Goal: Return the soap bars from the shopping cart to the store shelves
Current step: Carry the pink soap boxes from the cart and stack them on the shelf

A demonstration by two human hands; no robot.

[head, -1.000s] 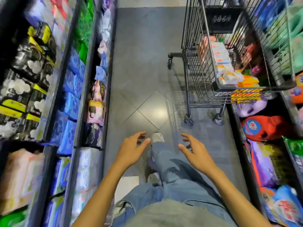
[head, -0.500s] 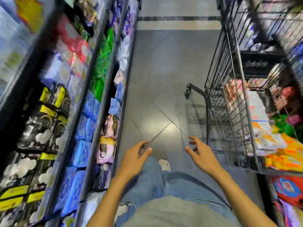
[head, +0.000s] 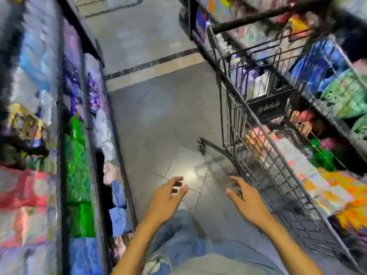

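The frame is blurred by motion. A grey wire shopping cart (head: 256,155) stands on the right of the aisle, with pale, orange and yellow soap packs (head: 317,187) lying inside its basket. My left hand (head: 166,197) and my right hand (head: 246,201) hang in front of me over the floor, fingers spread and loosely bent, holding nothing. The right hand is just left of the cart's near side, not touching it. Both hands are apart from the soap packs.
Store shelves (head: 77,147) packed with blue, green and pink packages line the left of the aisle. More shelves (head: 349,100) with bagged goods run behind the cart on the right. Grey tiled floor (head: 158,116) lies between, with a pale stripe across it.
The view has swung up and tilted, so the cart now appears closer and more to the right. Both hands stay empty in front of me, roughly the same distance apart.
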